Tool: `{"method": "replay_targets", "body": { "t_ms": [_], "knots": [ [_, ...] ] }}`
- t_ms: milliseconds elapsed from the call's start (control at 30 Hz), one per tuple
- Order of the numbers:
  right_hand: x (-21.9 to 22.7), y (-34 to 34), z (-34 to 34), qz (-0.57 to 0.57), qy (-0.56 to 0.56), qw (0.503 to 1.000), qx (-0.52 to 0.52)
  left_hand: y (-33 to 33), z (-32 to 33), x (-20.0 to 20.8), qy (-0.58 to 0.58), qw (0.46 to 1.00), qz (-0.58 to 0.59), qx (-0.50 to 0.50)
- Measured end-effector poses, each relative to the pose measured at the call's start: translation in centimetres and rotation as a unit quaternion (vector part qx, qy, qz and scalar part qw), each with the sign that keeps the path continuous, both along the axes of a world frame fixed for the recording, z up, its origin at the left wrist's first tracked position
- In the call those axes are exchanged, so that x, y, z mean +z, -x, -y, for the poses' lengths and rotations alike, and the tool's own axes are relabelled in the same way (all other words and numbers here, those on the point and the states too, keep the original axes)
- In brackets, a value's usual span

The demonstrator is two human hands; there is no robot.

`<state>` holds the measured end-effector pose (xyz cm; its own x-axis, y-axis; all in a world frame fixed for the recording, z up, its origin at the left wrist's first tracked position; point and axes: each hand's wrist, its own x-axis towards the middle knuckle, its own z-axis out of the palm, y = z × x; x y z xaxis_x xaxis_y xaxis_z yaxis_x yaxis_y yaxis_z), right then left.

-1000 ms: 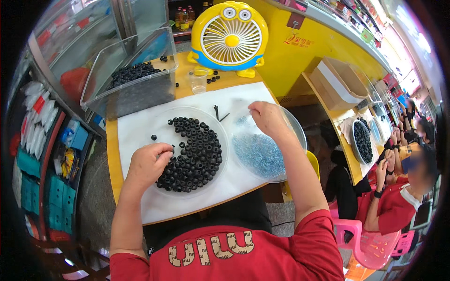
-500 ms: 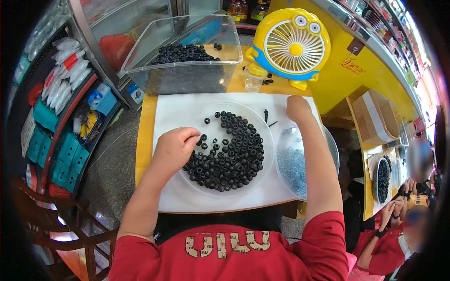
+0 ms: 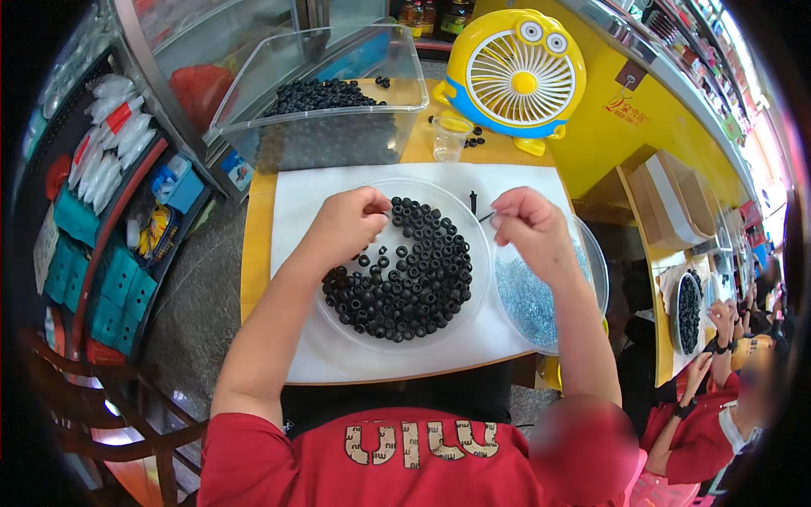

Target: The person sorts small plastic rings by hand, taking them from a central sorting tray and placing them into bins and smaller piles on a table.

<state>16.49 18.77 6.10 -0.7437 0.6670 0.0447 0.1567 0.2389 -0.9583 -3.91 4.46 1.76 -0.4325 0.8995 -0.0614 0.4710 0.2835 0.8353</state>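
A clear round dish on white paper holds a heap of small black rings. My left hand hovers over the dish's left side, fingers pinched on a black ring at its tips. My right hand is raised over the gap between this dish and a second clear dish of small pale blue pieces; its fingertips pinch a thin dark pin. One more dark pin lies on the paper behind the dish.
A clear plastic bin with more black rings stands at the back of the wooden table. A yellow desk fan and a small clear cup are at the back right. Shelves line the left. Other people in red work at the right.
My left hand has lifted from the rings and moved up with one pinched. My right hand has drawn back from the far edge toward the middle, holding a pin. The view shifted.
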Motion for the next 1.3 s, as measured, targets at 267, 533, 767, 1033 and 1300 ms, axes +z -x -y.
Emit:
{"method": "replay_targets", "body": {
  "t_ms": [267, 533, 767, 1033, 1300],
  "knots": [
    [-2.1, -0.1, 6.1, -0.082, 0.175, 0.98, 0.039, -3.9, 2.8, 0.6, -0.182, 0.845, 0.503, -0.014],
    [-2.6, 0.8, 7.5, -0.065, 0.009, 0.997, 0.035, -5.2, 3.4, -0.1, -0.189, 0.901, 0.389, -0.039],
    [-2.7, 1.4, 8.0, -0.031, -0.145, 0.988, 0.038, -6.0, 3.7, -0.4, -0.198, 0.921, 0.332, -0.045],
    [-3.3, 2.2, 8.1, -0.079, -0.182, 0.979, 0.038, -5.5, 3.7, 0.2, -0.193, 0.897, 0.396, -0.019],
    [-3.3, 3.8, 9.4, -0.114, -0.182, 0.977, 0.009, -3.3, 3.9, -0.5, -0.287, 0.857, 0.424, 0.057]
  ]
}}
